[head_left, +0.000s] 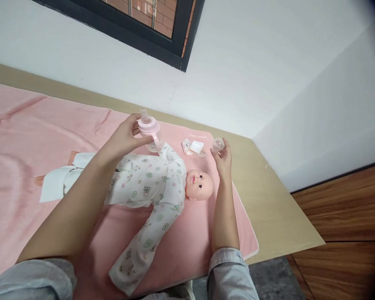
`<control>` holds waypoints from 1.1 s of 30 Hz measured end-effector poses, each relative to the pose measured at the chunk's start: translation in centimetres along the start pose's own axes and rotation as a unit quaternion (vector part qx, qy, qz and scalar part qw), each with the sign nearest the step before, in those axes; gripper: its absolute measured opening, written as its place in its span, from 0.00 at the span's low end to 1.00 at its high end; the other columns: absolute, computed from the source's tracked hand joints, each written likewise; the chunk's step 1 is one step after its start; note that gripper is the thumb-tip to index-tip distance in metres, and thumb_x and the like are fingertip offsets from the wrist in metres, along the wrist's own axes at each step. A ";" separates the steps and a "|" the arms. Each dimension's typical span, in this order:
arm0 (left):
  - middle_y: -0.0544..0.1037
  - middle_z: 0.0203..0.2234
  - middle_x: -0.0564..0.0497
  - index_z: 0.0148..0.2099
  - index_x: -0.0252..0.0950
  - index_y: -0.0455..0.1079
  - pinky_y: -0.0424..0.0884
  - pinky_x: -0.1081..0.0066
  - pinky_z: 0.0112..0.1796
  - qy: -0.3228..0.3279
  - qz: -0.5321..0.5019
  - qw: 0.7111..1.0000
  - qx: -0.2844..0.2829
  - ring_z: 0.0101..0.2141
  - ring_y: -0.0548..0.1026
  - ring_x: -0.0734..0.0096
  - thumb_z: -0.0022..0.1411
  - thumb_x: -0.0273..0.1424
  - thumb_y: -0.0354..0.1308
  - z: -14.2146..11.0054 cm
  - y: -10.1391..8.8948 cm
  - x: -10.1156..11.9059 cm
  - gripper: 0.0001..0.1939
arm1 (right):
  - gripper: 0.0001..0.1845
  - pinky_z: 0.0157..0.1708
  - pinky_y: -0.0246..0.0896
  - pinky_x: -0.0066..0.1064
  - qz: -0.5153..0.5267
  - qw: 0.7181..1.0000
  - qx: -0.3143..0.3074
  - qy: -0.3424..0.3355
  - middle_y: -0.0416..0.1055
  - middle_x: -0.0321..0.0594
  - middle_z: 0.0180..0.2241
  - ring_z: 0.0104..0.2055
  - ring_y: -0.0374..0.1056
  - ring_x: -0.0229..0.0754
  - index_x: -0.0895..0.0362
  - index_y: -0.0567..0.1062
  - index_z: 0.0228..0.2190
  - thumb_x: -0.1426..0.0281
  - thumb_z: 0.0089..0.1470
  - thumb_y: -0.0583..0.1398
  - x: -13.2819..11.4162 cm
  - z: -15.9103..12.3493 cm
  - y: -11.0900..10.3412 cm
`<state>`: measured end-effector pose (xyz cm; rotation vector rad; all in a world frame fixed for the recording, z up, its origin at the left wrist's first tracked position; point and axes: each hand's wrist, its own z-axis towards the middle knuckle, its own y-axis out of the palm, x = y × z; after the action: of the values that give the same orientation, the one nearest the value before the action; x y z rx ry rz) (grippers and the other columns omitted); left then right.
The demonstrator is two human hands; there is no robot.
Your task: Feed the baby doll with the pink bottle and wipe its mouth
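My left hand [129, 135] is closed around a baby bottle [150, 127] with a pink collar, a pink handle and a clear teat pointing up. Between the fingers of my right hand [222, 158] is a clear dome-shaped bottle cap [218, 144], held over the blanket's far right corner. Below and between my arms a baby doll [146, 181] lies on its back, its head to the right. It wears a white outfit printed with small animals, and one long sleeve stretches toward me. My left forearm hides part of the doll's legs.
A pink blanket [15, 166] covers much of the wooden table [262, 200]. Near the doll's head lies a small clear packet with a white piece [196, 146] on it. Behind the table rise a white wall [231, 75] and a dark-framed window [143, 33]. Wooden panelling [346, 208] stands right.
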<state>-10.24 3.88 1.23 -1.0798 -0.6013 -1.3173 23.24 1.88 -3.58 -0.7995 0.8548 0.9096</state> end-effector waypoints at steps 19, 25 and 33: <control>0.74 0.48 0.45 0.64 0.37 0.57 0.64 0.57 0.53 0.064 0.270 0.958 -0.069 0.49 0.73 0.53 0.55 0.39 0.59 -4.4 5.0 6.4 0.35 | 0.44 0.58 0.66 0.44 0.065 0.978 -0.167 -0.110 0.51 0.42 0.66 0.65 0.56 0.47 0.44 0.51 0.65 0.53 0.52 0.64 -10.2 -7.2 6.5; 0.73 0.53 0.45 0.65 0.37 0.56 0.59 0.55 0.58 0.116 0.334 0.933 -0.067 0.50 0.73 0.54 0.60 0.38 0.58 -4.9 5.6 5.9 0.33 | 0.54 0.56 0.67 0.42 0.089 0.981 -0.145 -0.091 0.46 0.43 0.68 0.66 0.54 0.48 0.44 0.43 0.66 0.53 0.48 0.66 -10.3 -7.9 7.2; 0.70 0.57 0.50 0.62 0.42 0.59 0.65 0.58 0.55 0.217 0.304 0.924 -0.077 0.55 0.69 0.59 0.69 0.34 0.53 -7.5 3.7 9.3 0.21 | 0.50 0.56 0.66 0.44 0.023 0.993 -0.045 -0.103 0.47 0.45 0.67 0.64 0.57 0.48 0.43 0.37 0.67 0.53 0.55 0.61 -8.2 -5.0 4.6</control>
<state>-6.36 -7.45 5.04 -0.9478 0.1727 -1.0046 14.88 -3.33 0.44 -0.7509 0.6582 1.0583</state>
